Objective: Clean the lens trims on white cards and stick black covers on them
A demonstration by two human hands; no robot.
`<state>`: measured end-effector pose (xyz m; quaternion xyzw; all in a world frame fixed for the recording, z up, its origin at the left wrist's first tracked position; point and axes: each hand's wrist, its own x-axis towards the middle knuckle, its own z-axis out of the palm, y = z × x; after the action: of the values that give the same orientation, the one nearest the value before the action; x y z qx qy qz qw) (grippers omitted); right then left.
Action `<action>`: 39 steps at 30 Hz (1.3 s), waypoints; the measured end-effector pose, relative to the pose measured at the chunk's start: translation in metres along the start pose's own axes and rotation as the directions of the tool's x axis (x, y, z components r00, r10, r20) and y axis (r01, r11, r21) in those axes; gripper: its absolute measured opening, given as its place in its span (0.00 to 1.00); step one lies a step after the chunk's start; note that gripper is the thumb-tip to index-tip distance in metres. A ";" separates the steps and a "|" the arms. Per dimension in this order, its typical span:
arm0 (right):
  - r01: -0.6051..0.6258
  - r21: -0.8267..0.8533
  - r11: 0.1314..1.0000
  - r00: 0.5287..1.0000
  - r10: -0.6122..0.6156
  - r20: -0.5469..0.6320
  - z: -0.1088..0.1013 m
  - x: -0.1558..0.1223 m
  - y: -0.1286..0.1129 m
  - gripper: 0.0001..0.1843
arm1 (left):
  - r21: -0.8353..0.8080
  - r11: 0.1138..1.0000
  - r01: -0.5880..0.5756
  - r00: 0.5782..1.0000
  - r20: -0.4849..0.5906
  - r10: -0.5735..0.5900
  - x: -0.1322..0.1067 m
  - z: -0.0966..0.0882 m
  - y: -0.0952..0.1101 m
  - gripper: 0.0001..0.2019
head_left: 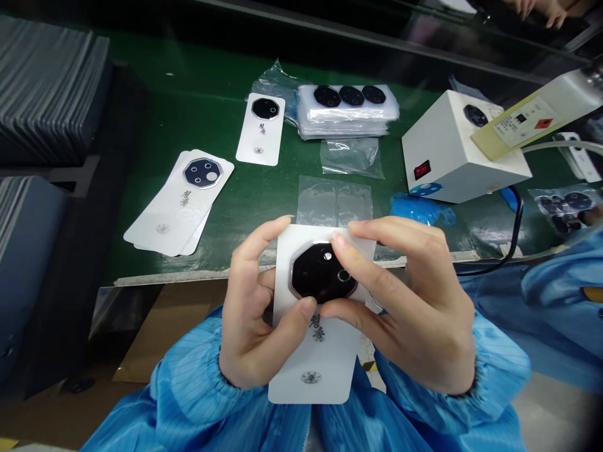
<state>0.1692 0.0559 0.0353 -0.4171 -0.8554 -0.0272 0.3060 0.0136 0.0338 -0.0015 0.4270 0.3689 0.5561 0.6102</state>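
Observation:
Between my hands is a white phone back cover (308, 367) with dark lettering and a round emblem below. A black octagonal camera lens cover (315, 273) lies in the silver-edged frame near its top. My left hand (259, 307) grips the cover's left side, its thumb at the lens cover's lower edge and its fingers partly hidden behind. My right hand (409, 301) is closed over the upper right, index fingertip on the lens cover's top edge and thumb beneath its lower edge. Clear film squares (334, 198) lie on the bench just beyond.
White back covers (162, 207) overlap at the left; another cover (258, 135) lies farther back. Black lens covers (351, 95) rest on a bagged white stack (348, 119). A white box (447, 150) with a red switch and a yellowish bottle (527, 119) stand right. Trays (51, 88) are stacked left.

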 end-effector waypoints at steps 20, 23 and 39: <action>0.053 0.009 0.999 0.998 -0.053 -0.028 -0.002 -0.002 0.000 0.20 | -0.056 0.998 0.027 0.999 -0.037 -0.029 -0.004 0.006 0.009 0.28; 0.042 0.010 0.999 0.999 -0.042 -0.021 -0.002 -0.001 0.002 0.21 | -0.112 0.991 0.072 0.997 -0.009 -0.073 -0.003 0.004 0.009 0.28; 0.072 0.143 0.987 0.997 -0.072 -0.009 -0.006 -0.001 0.006 0.25 | -0.044 0.999 0.010 0.999 -0.044 -0.012 -0.007 0.009 0.019 0.30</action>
<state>0.1778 0.0571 0.0383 -0.3628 -0.8690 0.0226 0.3357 0.0144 0.0258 0.0192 0.3989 0.3724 0.5701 0.6141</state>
